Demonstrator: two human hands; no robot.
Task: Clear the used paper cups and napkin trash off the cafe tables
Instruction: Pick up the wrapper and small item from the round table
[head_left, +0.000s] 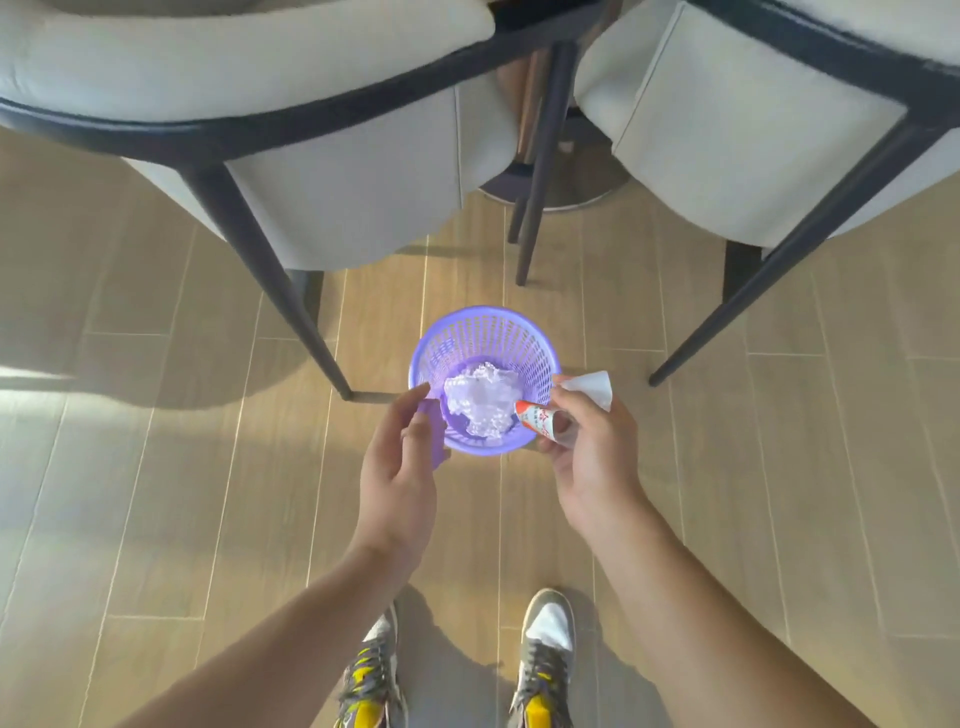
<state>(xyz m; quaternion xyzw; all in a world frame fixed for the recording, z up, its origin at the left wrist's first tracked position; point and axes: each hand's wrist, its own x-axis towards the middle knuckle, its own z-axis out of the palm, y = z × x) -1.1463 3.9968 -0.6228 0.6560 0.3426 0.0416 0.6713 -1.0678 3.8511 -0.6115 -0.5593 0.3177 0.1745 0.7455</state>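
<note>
A purple mesh waste basket (483, 332) stands on the wooden floor in front of me, with crumpled white napkin trash (480, 402) lying in its bottom. My right hand (587, 447) hovers over the basket's right rim, shut on a squashed paper cup (540, 418) with red print; a white part of the cup (592, 387) sticks out above my fingers. At the basket's left rim, my left hand (400, 467) is held open with its fingers apart and nothing in it.
Two pale upholstered chairs with dark legs (332, 171) (737, 150) stand just beyond the basket, with a round table base (571, 192) between them. My two shoes (545, 660) are on the floor below my arms.
</note>
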